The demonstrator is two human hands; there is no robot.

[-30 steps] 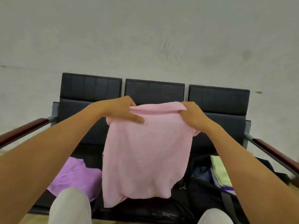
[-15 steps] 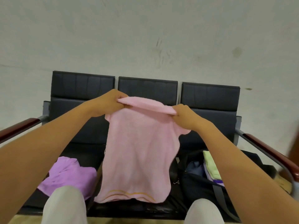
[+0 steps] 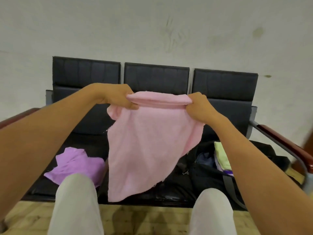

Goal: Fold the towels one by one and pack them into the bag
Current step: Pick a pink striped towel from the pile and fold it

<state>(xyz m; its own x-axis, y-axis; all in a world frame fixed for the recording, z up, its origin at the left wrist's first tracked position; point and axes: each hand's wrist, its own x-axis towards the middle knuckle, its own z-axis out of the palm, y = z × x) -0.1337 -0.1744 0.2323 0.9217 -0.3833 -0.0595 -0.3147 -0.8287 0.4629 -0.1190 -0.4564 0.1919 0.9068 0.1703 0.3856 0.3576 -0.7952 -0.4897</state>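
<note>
Pink towel (image 3: pixel 149 143) before black bag (image 3: pixel 199 177), bag's contents half hidden.

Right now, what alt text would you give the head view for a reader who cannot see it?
Two hands, the left hand and right hand, hold a pink towel up by its folded top edge over a black three-seat bench. A purple towel lies on the seat at left; an open black bag holding folded towels sits at right.
</note>
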